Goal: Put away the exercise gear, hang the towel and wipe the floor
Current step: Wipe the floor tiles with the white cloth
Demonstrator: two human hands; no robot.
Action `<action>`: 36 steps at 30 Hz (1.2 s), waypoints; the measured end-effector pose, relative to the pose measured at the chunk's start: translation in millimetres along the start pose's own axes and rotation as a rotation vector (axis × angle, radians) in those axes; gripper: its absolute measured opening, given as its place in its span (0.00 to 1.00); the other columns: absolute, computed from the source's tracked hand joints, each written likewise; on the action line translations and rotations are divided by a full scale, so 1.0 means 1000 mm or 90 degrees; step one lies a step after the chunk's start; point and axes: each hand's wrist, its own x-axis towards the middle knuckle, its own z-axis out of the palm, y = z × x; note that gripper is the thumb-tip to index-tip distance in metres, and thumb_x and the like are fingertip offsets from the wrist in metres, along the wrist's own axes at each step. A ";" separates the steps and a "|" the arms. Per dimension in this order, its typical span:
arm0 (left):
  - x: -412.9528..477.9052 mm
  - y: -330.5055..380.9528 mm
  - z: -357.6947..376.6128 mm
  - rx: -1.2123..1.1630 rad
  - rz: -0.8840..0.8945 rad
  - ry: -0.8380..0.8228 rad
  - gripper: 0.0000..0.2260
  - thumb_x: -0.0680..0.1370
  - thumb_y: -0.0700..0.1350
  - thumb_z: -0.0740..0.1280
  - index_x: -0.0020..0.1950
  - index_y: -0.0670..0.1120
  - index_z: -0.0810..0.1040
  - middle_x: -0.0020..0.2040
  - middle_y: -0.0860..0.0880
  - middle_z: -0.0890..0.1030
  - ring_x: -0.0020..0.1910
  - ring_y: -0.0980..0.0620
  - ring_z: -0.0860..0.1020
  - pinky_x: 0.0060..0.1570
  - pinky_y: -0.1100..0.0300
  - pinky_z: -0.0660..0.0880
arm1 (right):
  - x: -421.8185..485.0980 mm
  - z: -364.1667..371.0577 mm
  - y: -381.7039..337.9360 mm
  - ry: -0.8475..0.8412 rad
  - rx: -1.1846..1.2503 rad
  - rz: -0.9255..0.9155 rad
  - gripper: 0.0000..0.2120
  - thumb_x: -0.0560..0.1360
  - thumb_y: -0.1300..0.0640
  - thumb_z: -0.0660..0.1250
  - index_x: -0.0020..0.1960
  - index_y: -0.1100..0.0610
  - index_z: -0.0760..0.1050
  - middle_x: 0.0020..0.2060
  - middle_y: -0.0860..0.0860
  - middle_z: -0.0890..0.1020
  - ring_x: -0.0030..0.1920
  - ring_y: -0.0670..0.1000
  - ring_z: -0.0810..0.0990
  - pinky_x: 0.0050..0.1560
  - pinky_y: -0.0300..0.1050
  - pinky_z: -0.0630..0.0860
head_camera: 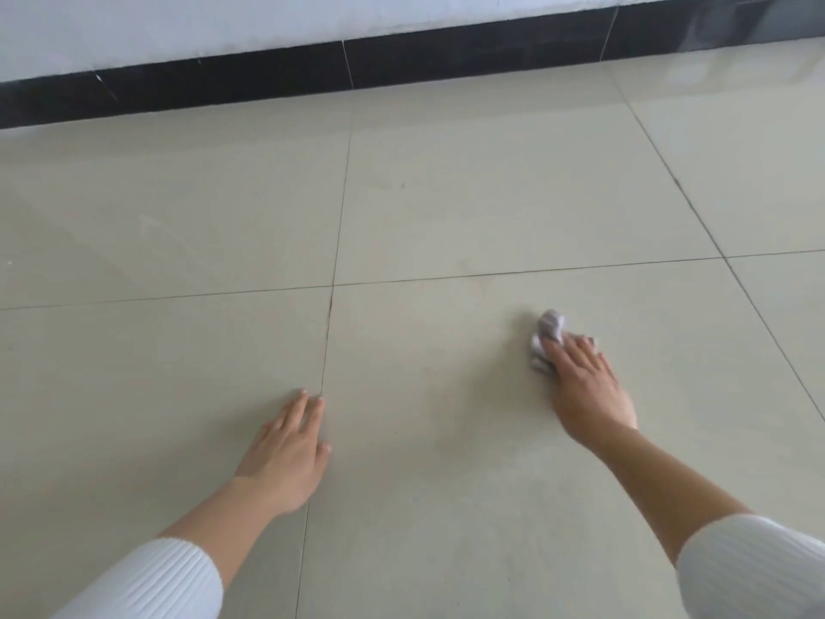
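A small crumpled white cloth (pixel 548 335) lies on the pale tiled floor (pixel 446 216) at the right. My right hand (pixel 589 386) presses on it with straight fingers, covering its near part. My left hand (pixel 290 444) rests flat on the floor at the lower left, fingers straight, holding nothing. Both forearms come out of white ribbed sleeves. No exercise gear or towel is in view.
A black skirting strip (pixel 268 78) runs along the foot of a white wall (pixel 223 24) at the top. Dark grout lines cross the floor between large beige tiles. A faint smudge shows on the tile between my hands.
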 end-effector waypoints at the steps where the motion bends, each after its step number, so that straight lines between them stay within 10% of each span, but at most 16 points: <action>1: -0.005 -0.006 0.004 0.001 0.008 0.002 0.28 0.83 0.52 0.49 0.79 0.45 0.40 0.79 0.45 0.39 0.78 0.49 0.44 0.75 0.54 0.48 | 0.003 -0.008 0.007 0.003 0.003 0.119 0.29 0.77 0.61 0.54 0.76 0.47 0.56 0.75 0.51 0.61 0.74 0.56 0.56 0.74 0.51 0.56; 5: -0.010 -0.032 0.014 0.016 0.041 0.022 0.27 0.83 0.53 0.44 0.78 0.50 0.37 0.78 0.51 0.36 0.78 0.49 0.40 0.75 0.53 0.45 | 0.014 0.004 -0.041 -0.038 -0.012 0.234 0.33 0.74 0.64 0.55 0.76 0.49 0.52 0.77 0.52 0.53 0.75 0.57 0.50 0.73 0.56 0.54; 11: 0.022 -0.053 0.014 -0.018 0.012 0.084 0.27 0.82 0.54 0.43 0.78 0.47 0.38 0.78 0.49 0.36 0.77 0.51 0.39 0.76 0.53 0.45 | -0.022 0.057 -0.161 -0.117 0.020 -0.143 0.34 0.74 0.65 0.52 0.78 0.49 0.51 0.78 0.48 0.54 0.78 0.55 0.48 0.76 0.49 0.41; 18: 0.049 -0.060 0.028 -0.113 0.021 0.217 0.36 0.74 0.59 0.34 0.78 0.43 0.48 0.79 0.45 0.46 0.78 0.49 0.45 0.75 0.53 0.47 | -0.036 0.069 -0.168 -0.216 -0.051 -0.529 0.33 0.69 0.61 0.45 0.73 0.47 0.65 0.73 0.46 0.68 0.74 0.52 0.63 0.74 0.52 0.57; 28: 0.050 -0.074 0.035 -0.144 0.047 0.251 0.30 0.79 0.61 0.48 0.78 0.48 0.55 0.78 0.51 0.56 0.77 0.52 0.54 0.73 0.56 0.51 | 0.085 0.041 -0.109 0.047 -0.009 0.244 0.30 0.74 0.65 0.56 0.74 0.52 0.59 0.74 0.52 0.62 0.73 0.57 0.56 0.73 0.55 0.55; 36: 0.053 -0.074 0.027 -0.117 0.038 0.275 0.25 0.78 0.54 0.52 0.72 0.45 0.69 0.71 0.45 0.71 0.66 0.43 0.71 0.65 0.54 0.61 | 0.068 0.095 -0.224 -0.114 0.042 -0.307 0.32 0.72 0.67 0.53 0.75 0.51 0.63 0.72 0.48 0.68 0.74 0.55 0.59 0.75 0.49 0.53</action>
